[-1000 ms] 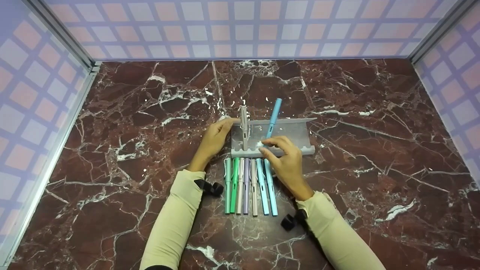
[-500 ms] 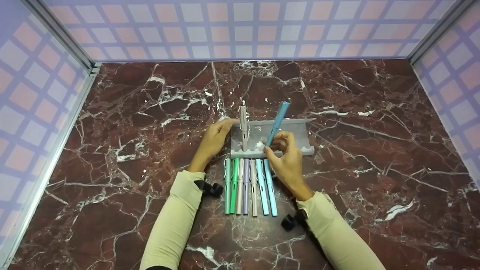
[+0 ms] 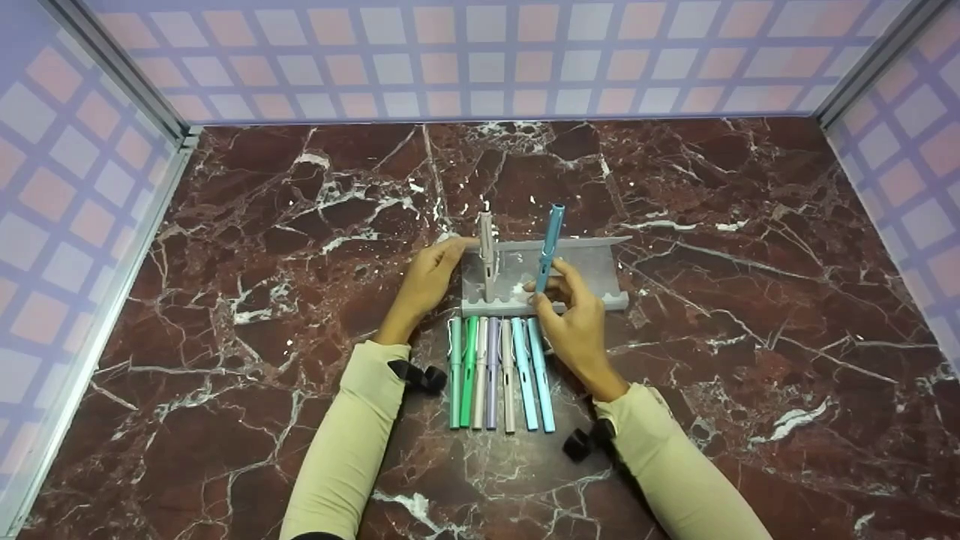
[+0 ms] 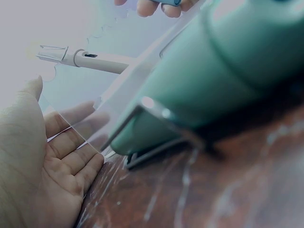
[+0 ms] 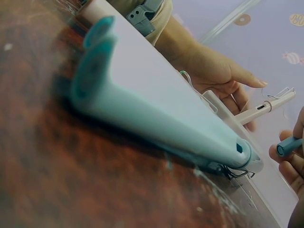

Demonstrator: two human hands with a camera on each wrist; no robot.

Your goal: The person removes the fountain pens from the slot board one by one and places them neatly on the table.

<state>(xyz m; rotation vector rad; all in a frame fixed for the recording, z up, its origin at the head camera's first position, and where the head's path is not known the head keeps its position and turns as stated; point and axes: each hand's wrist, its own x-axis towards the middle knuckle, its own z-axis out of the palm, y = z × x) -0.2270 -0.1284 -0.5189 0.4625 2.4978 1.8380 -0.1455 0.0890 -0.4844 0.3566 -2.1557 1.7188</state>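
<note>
A clear pen stand (image 3: 585, 274) with a notched front lip sits mid-table. My left hand (image 3: 431, 276) holds its left end; in the left wrist view the fingers (image 4: 71, 154) show through the clear plastic. A pale pinkish-beige pen (image 3: 487, 255) rests in the stand near that hand. My right hand (image 3: 574, 315) pinches a blue pen (image 3: 551, 236) by its lower part, nearly upright over the stand's middle. Whether the pen's lower end touches the stand is hidden by the fingers.
Several pens lie side by side in front of the stand, from a grey-green pen (image 3: 455, 375) and a green pen (image 3: 469, 375) to a light blue pen (image 3: 541, 379). White flecks dot the marbled table (image 3: 337, 247). Patterned panels (image 3: 487, 60) wall the back and sides.
The blue pen first tipped further to the right, then came back nearer upright as my right fingers shifted on it. My left hand and the stand have stayed in place.
</note>
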